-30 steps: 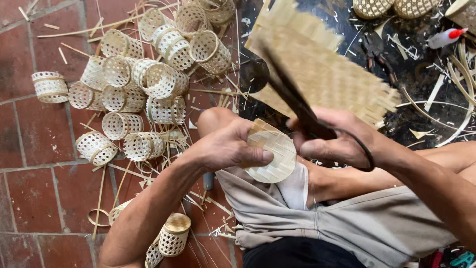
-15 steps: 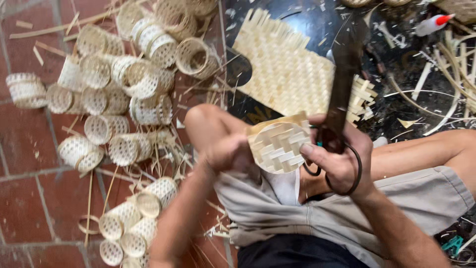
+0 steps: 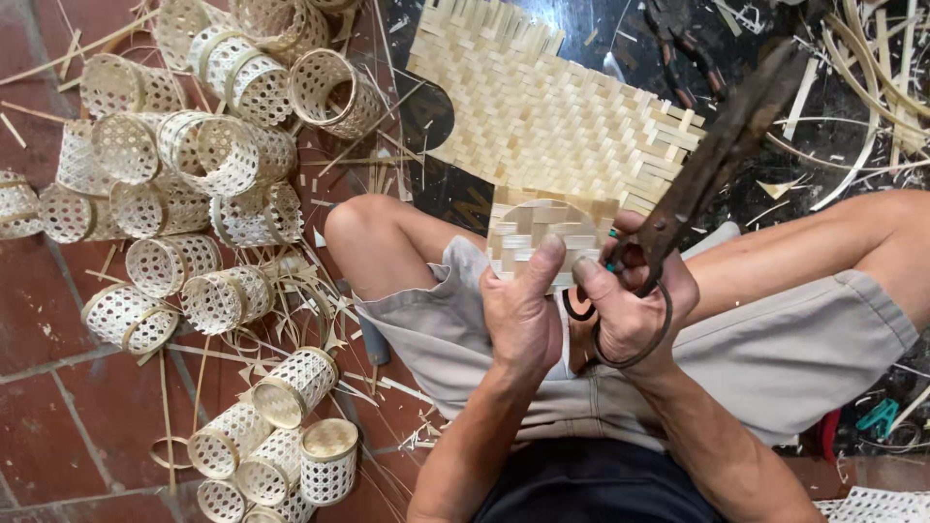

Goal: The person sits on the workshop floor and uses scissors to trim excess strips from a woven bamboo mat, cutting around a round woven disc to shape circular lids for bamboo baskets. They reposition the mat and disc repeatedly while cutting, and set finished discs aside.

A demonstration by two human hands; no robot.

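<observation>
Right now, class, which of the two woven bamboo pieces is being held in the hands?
The small rounded woven piece, gripped by the left hand beside the scissors. The large woven mat lies untouched on the dark floor beyond the knees.

Even daylight, soft shadows (sharp focus)

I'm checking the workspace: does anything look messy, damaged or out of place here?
Cut bamboo strips and shavings lie scattered over the brick floor among toppled woven baskets. The scissors in the right hand look dark and rusty.
</observation>
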